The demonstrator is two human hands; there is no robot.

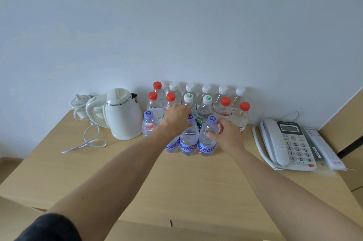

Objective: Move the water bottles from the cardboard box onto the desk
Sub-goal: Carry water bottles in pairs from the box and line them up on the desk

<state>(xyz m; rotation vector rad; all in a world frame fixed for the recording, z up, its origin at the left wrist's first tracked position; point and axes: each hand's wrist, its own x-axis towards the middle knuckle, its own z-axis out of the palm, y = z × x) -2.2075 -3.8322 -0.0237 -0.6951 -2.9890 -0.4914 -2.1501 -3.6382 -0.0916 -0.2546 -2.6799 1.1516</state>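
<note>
You are setting two purple-capped bottles down in the front row on the tabletop [196, 181]. Your right hand [228, 135] is gripping the right bottle [208, 140] around its shoulder, thumb across the front. Your left hand [176, 120] is curling over the top of a bottle [172, 145] that it mostly hides; I am judging it as gripping, not resting. A middle bottle [189, 142] is standing between your hands, touching both neighbours. Taller bottles [224, 107] are crowding just beyond your knuckles, so keep both bottles upright, feel each base sitting flat, then be opening your fingers straight upward rather than forward. The cardboard box [176, 229] is lying below your forearms, nearest you.
</note>
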